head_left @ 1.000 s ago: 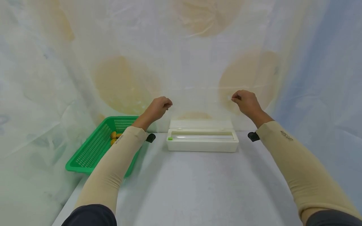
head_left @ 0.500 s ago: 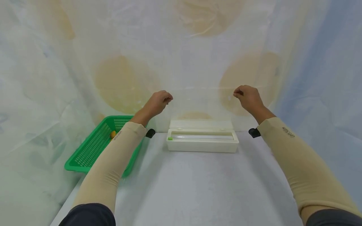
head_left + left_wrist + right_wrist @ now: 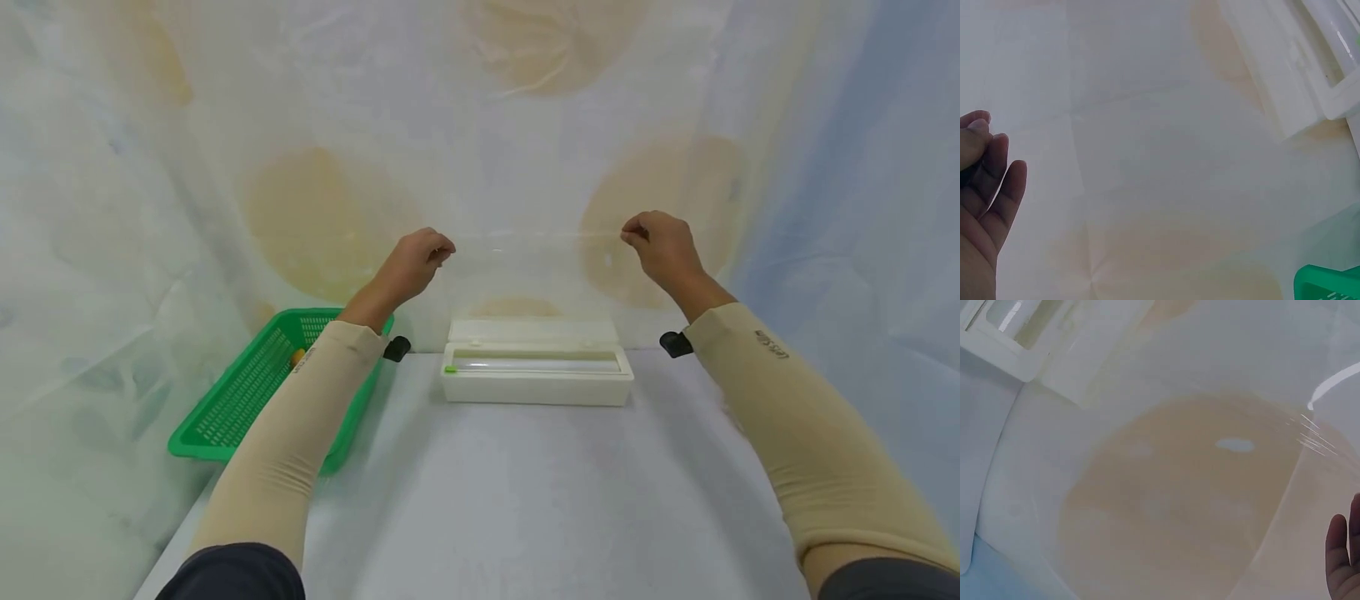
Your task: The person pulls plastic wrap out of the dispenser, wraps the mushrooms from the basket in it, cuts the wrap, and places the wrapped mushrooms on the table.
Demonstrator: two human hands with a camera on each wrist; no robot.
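Note:
A clear sheet of cling film (image 3: 1316,434) shows by its creases and glints in the right wrist view and is nearly invisible in the head view. My left hand (image 3: 412,258) pinches its left side between thumb and fingertips, raised above the table. At about the same height, my right hand (image 3: 663,246) pinches the right side. Below and between the hands stands a white cling film dispenser (image 3: 537,390), its lid (image 3: 532,331) tipped back against the wall. Inside lies the film roll (image 3: 537,365); a green slider (image 3: 451,368) sits at the left of the front bar.
A green plastic basket (image 3: 202,433) stands on the left of the white table (image 3: 540,500), partly behind my left sleeve. Something yellow (image 3: 297,357) lies in it, mostly hidden. Patterned plastic sheeting (image 3: 517,150) hangs behind the table and along both sides.
Both hands have risen a little, still pinching the film and about as far apart as before. My left sleeve covers more of the yellow things in the basket. The dispenser has not moved.

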